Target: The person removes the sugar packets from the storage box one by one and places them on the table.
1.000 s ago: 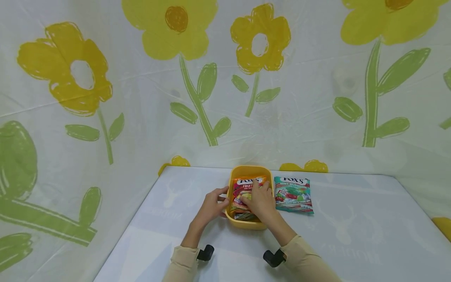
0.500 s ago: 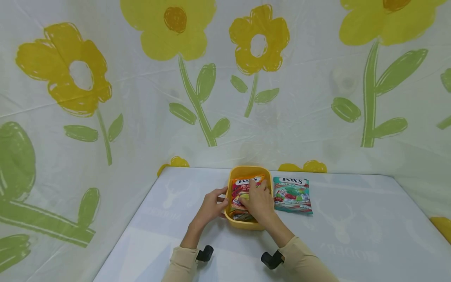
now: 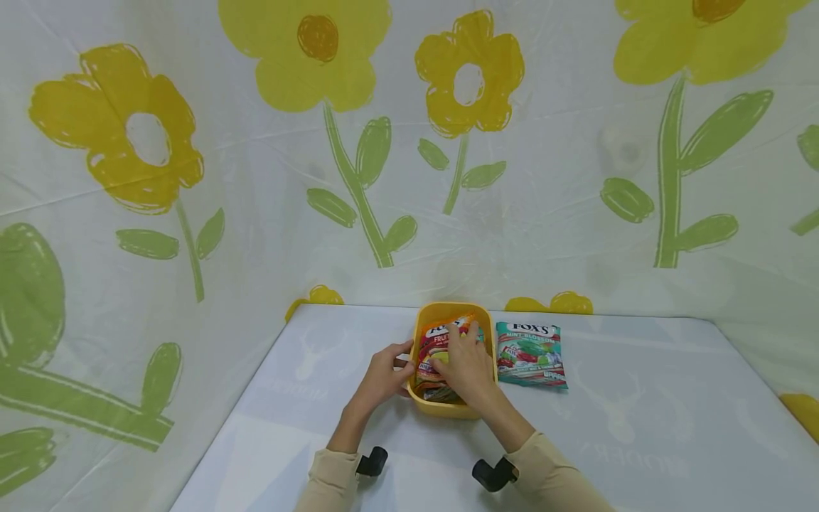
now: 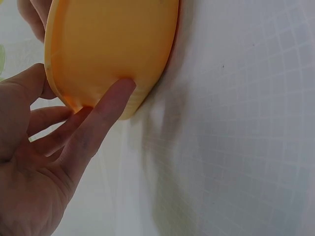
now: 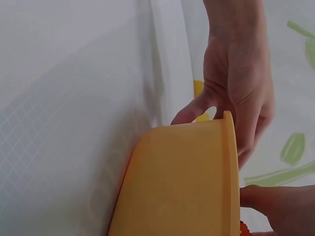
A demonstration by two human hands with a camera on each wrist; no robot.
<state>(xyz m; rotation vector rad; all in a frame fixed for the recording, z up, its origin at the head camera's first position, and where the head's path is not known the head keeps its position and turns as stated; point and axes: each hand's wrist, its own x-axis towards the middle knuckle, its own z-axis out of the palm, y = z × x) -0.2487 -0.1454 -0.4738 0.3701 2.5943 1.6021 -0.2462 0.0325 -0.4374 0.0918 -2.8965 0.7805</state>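
A yellow plastic bin (image 3: 441, 410) stands on the white table, holding a red and orange Fox's candy bag (image 3: 434, 352) on top of other packs. My left hand (image 3: 384, 373) touches the bin's left side; in the left wrist view one long straight finger (image 4: 103, 110) presses the outer wall, others lie near the rim. Inside the bin my right hand (image 3: 470, 366) rests on the candy bag with spread fingers and the thumb on its front. A teal patch shows beside the right fingertips. The right palm hides the bag's right part.
A teal Fox's mint candy bag (image 3: 532, 355) lies flat on the table (image 3: 640, 427) just right of the bin. Behind the table hangs a white flower-printed cloth (image 3: 550, 199), which also runs along the left side. Black wrist cameras (image 3: 493, 475) are strapped over both sleeves.
The red and orange bag has shifted slightly left and tilted under my right hand, its top now crumpled, exposing teal at its right. My left hand stays at the bin's side.
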